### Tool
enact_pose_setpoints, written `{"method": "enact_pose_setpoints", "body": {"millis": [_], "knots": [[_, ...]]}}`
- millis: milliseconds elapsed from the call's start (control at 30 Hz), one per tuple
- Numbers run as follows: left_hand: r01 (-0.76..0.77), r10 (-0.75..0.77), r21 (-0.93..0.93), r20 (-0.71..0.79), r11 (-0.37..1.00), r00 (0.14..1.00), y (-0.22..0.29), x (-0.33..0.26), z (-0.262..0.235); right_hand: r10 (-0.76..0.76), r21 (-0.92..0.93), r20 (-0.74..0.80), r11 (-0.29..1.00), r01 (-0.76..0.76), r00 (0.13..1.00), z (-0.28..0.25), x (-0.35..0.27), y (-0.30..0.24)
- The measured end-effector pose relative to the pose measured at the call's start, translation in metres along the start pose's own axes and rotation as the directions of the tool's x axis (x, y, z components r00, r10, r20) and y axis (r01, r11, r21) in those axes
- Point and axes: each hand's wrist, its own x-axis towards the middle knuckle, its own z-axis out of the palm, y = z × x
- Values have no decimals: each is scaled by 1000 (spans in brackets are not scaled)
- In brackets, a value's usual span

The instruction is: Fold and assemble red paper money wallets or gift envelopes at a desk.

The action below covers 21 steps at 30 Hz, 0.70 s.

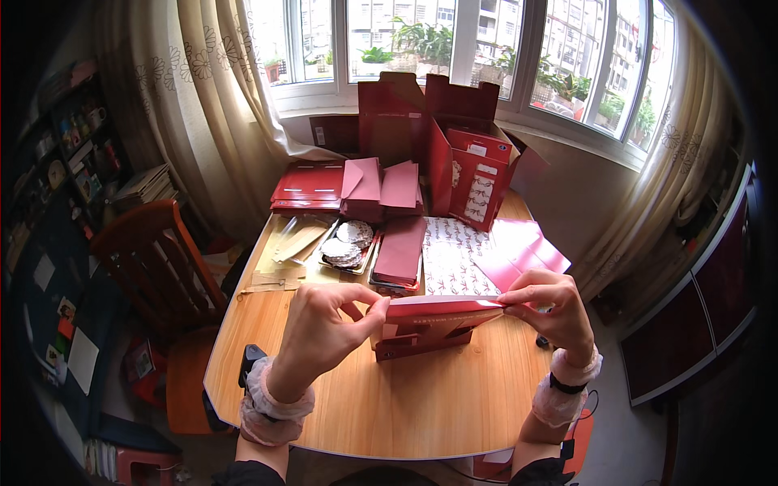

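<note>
A red cardboard box stands upright near the middle of the wooden table, its pale-edged top facing me. My left hand pinches the top left corner between thumb and fingers. At the opposite top corner, my right hand has a similar pinch grip. Just beyond the box lie a white sheet printed with small bows and pink paper pieces. A stack of dark pink envelopes sits to the left of that sheet. The box's lower back is hidden from me.
Round white lacy pieces fill a tray at the left. Behind stand flat red boxes, pink stacks and a large open red carton. A wooden chair is left of the table.
</note>
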Motion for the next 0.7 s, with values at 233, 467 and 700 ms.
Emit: {"method": "enact_pose_setpoints", "body": {"millis": [233,467,700], "knots": [[-85,83,59,37,995,996,1,-4,-3,-23,25,13,999,23,1000,1,1,-2],[-280,265,184,105,942,959,5,-6,-2,-31,14,26,999,30,999,0,0,-3],[-463,415,347,205,816,886,8,-5,3,-20,20,24,1000,20,999,-2,0,-3]]}}
